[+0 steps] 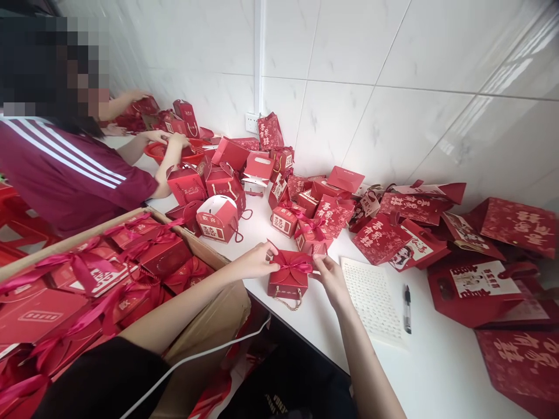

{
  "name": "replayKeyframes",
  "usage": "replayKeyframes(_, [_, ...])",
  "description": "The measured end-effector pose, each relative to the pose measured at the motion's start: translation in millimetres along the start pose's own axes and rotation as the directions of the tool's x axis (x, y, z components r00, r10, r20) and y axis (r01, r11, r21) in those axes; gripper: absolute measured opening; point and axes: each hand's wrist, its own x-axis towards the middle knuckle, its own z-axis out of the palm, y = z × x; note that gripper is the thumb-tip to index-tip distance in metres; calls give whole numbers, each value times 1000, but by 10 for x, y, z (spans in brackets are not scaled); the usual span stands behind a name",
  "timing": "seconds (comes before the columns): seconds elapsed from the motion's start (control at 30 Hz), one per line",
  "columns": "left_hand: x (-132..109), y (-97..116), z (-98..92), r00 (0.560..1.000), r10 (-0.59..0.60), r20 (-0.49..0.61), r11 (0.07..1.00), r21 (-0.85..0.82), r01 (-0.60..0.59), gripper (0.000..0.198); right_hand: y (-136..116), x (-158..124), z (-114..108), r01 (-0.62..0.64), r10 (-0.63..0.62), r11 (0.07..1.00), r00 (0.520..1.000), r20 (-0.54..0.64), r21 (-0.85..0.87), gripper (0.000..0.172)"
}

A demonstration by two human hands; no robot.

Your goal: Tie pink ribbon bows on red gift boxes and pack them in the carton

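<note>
A small red gift box (288, 281) with a pink ribbon bow on top and a rope handle hanging from its front stands on the white table near the front edge. My left hand (257, 260) pinches the bow's left end. My right hand (328, 274) pinches the ribbon at the box's right top corner. Both hands are closed on the ribbon.
A sheet of printed paper (373, 299) and a black pen (407, 308) lie right of the box. Several red gift boxes and bags (384, 235) crowd the table toward the tiled wall. A cardboard carton (209, 326) of ribboned boxes stands left. Another person (65, 169) works at far left.
</note>
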Motion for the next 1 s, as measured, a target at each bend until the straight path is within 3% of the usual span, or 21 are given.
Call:
replayKeyframes(0.13, [133, 36, -32, 1000, -19, 7, 982, -189, 20, 27, -65, 103, 56, 133, -138, 981, 990, -25, -140, 43])
replayKeyframes(0.27, [276, 67, -34, 998, -42, 57, 944, -326, 58, 28, -137, 223, 143, 203, -209, 953, 978, -3, -225, 32])
replayKeyframes(0.5, [429, 124, 9, 995, 40, 94, 972, -236, -17, 24, -163, 419, 221, 260, -244, 925, 965, 94, -277, 20])
replayKeyframes(0.7, [478, 129, 51, 996, 75, 57, 944, -325, -52, 23, -184, 502, 213, 313, -285, 928, 946, 157, -202, 34])
replayKeyframes(0.87, [486, 130, 121, 1000, -7, 10, 926, -378, 10, 14, -139, 575, 250, 305, -270, 931, 945, 184, -199, 33])
replayKeyframes(1.0, [489, 127, 153, 998, -63, -16, 932, -358, 54, 13, -169, 565, 290, 303, -255, 921, 944, 209, -243, 21])
